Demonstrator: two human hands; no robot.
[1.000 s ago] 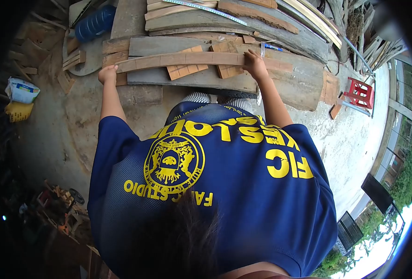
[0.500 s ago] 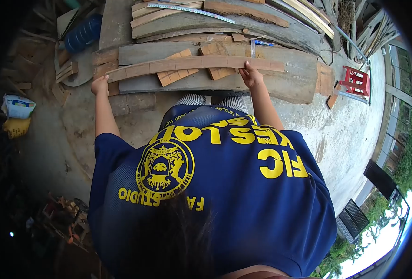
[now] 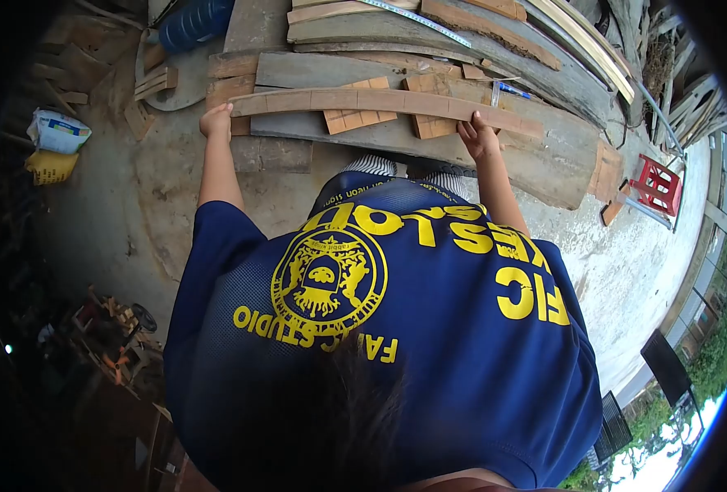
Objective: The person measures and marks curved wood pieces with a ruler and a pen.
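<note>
A long thin wooden strip [image 3: 355,100] with cross lines marked along it spans the space between my hands. My left hand [image 3: 216,121] is closed on its left end, thumb on top. Toward the other end, my right hand [image 3: 480,139] pinches the strip's near edge, and a length of wood sticks out past it. Below the strip lie two short wooden pieces, a left block [image 3: 355,123] and a right block [image 3: 434,126], both with lines across them. These rest on wide grey planks [image 3: 544,160].
Beyond the strip are stacked boards [image 3: 363,31] with a tape measure [image 3: 421,23] on top. A blue marker pen [image 3: 514,90] lies at the right. The red stool [image 3: 657,185] stands farther right, and a large blue bottle [image 3: 195,26] lies at the far left.
The view has turned, so the boards and hands appear farther right. Both hands keep hold of the strip, which stays over the blocks.
</note>
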